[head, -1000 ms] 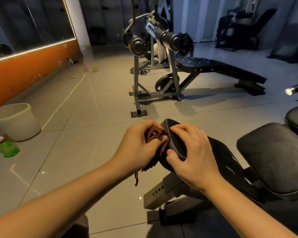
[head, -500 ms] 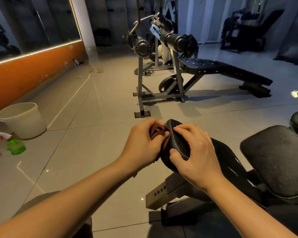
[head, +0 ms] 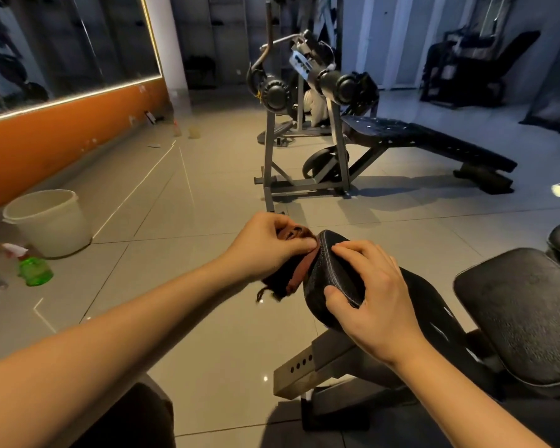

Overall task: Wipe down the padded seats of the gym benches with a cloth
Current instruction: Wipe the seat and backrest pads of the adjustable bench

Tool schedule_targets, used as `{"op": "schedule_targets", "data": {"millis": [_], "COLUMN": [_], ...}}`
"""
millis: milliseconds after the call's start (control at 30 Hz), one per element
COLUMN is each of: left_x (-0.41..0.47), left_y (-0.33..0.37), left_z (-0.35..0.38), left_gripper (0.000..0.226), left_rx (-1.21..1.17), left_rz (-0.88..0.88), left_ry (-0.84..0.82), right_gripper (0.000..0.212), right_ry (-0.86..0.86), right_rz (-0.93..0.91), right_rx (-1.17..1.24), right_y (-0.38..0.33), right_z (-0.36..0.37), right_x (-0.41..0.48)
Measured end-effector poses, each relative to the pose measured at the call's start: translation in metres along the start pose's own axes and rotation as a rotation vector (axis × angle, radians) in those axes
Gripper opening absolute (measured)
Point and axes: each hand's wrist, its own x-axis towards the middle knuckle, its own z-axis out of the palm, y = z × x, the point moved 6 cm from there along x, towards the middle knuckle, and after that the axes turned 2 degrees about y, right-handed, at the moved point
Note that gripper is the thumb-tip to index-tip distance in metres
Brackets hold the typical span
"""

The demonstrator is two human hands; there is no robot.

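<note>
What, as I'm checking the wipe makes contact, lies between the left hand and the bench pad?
The brown cloth: the left hand pinches it against the end of the bench pad, in the head view.

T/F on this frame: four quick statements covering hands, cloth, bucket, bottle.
1. The left hand grips the cloth at the end of the seat. True.
2. The right hand is off the seat. False: it holds the seat's end, fingers on top, thumb on the side.
3. The bucket stands on the floor near the orange wall. True.
4. The spray bottle lies on the seat. False: it is on the floor beside the bucket.
</note>
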Motion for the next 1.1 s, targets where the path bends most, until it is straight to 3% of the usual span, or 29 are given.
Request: {"op": "schedule_targets", "data": {"millis": [200,333,467,667,1100], "left_x": [0.056,0.063,0.059,0.042,-0.060], "left_y": [-0.002,0.006,0.015,0.012,0.013], "left_z": [-0.005,-0.010,-0.020,0.004,0.003], "left_gripper": [0.018,0.020,0.017,0.020,0.022], "left_rx": [-0.044,0.064,-0.040,-0.012,-0.145], "left_rz": [-0.056,-0.035,-0.005,-0.067,0.006], "left_ry": [0.318,0.367,0.426,0.183,-0.049], "right_gripper": [0.058,0.059,0.059,0.059,0.050], "right_ry": [-0.014,-0.025,-0.022,-0.024,-0.009], "right_rz": [0.020,0.026,0.025,0.031,0.018], "right_rx": [0.005,0.017,0.023,0.025,0.077], "right_y": [0.001,0.004,0.005,0.004,0.001], "right_z": [-0.001,-0.002,-0.001,-0.002,-0.005], "right_x": [-0.002,-0.002,-0.002,-0.003,-0.003]}}
